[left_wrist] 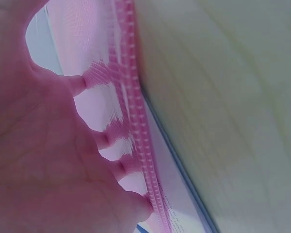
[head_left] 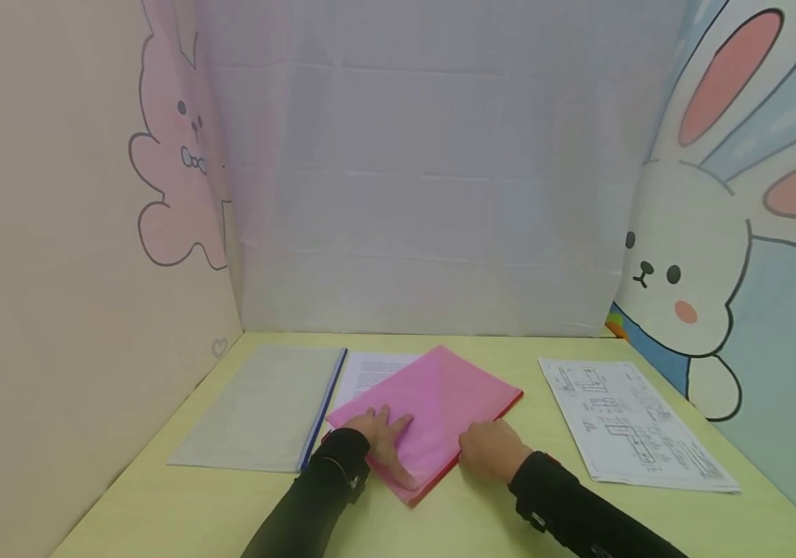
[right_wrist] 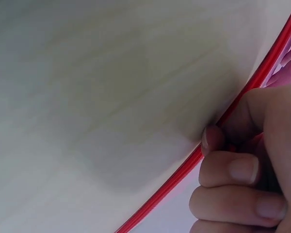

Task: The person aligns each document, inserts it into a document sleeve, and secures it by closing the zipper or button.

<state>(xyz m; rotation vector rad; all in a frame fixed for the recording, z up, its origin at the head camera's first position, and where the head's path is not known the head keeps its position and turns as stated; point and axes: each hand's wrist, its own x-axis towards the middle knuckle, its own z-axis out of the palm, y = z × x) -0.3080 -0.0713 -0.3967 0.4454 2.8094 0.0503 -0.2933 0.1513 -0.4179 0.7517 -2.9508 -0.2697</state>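
A translucent pink zipper pouch (head_left: 422,411) lies turned cornerwise on the table, its red zipper edge (right_wrist: 169,187) facing the right hand. My left hand (head_left: 382,442) rests on the pouch with its fingers spread. In the left wrist view the palm (left_wrist: 48,141) and fingertips are seen from beneath, touching the pouch's glossy surface. My right hand (head_left: 494,451) pinches the zipper edge between thumb and forefinger, with the other fingers curled. Whether a zipper pull is between those fingers is hidden. A printed white sheet (head_left: 370,372) is partly covered by the pouch.
A clear folder with a blue spine (head_left: 324,411) lies left of the pouch. On the right is a stack of papers with technical drawings (head_left: 631,422). The yellow table (head_left: 188,511) is bounded by a white sheet behind and by printed walls on both sides.
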